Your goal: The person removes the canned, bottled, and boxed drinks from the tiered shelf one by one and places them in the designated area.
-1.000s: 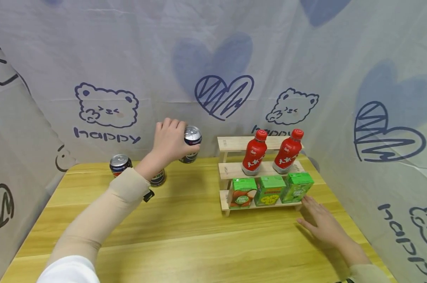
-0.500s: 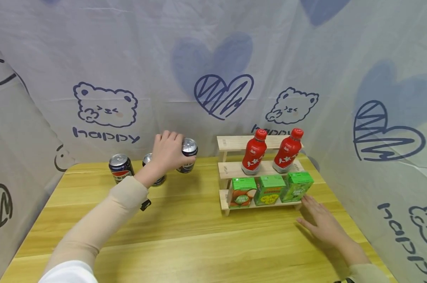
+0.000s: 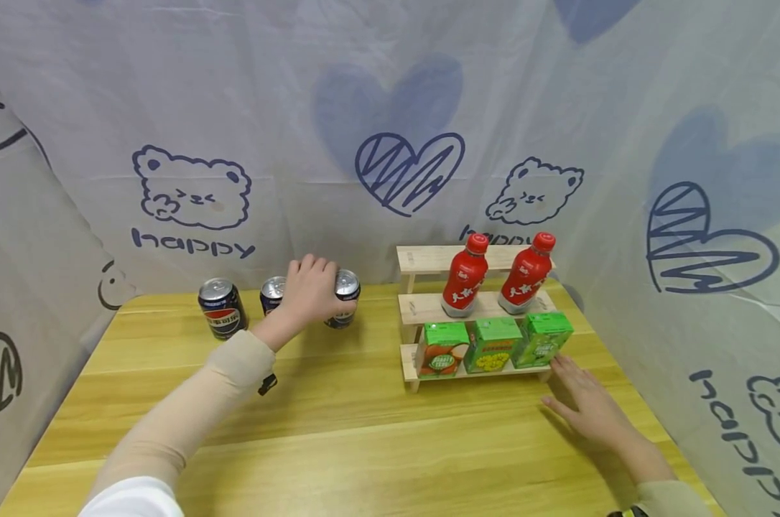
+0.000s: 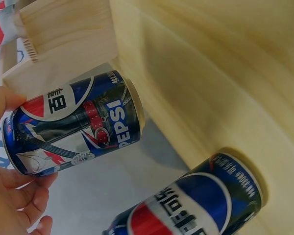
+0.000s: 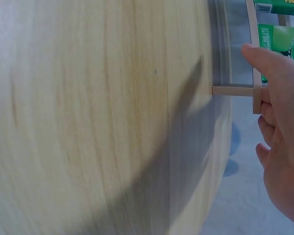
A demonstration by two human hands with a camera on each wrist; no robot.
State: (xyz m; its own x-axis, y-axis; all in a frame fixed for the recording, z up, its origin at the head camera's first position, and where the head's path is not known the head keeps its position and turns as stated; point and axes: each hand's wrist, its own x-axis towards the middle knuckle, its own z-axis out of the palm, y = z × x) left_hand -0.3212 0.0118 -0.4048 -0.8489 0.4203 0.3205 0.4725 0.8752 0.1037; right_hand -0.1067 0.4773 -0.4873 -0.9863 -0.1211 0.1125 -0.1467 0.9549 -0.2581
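Near the back of the table, my left hand (image 3: 309, 293) grips a dark blue Pepsi can (image 3: 347, 284) by its upper part. In the left wrist view, thumb and fingers lie around the top end of this can (image 4: 83, 122), its base close to the wood. A second Pepsi can (image 3: 272, 289) stands just left, partly hidden behind that hand, and a third can (image 3: 222, 310) further left. At the right, my right hand (image 3: 587, 406) has its fingertips against the front right corner of a small wooden tiered rack (image 3: 422, 309), fingers mostly straight, thumb apart.
Two red bottles (image 3: 464, 285) stand on the rack's middle tier. Along its bottom tier are three green drink cartons (image 3: 492, 347). The light wooden table (image 3: 364, 445) runs back to a printed cloth curtain (image 3: 286, 108), which also hangs at both sides.
My left hand has lowered its can and shifted slightly left, bringing it down beside the other cans. The right hand has stayed at the rack's corner.
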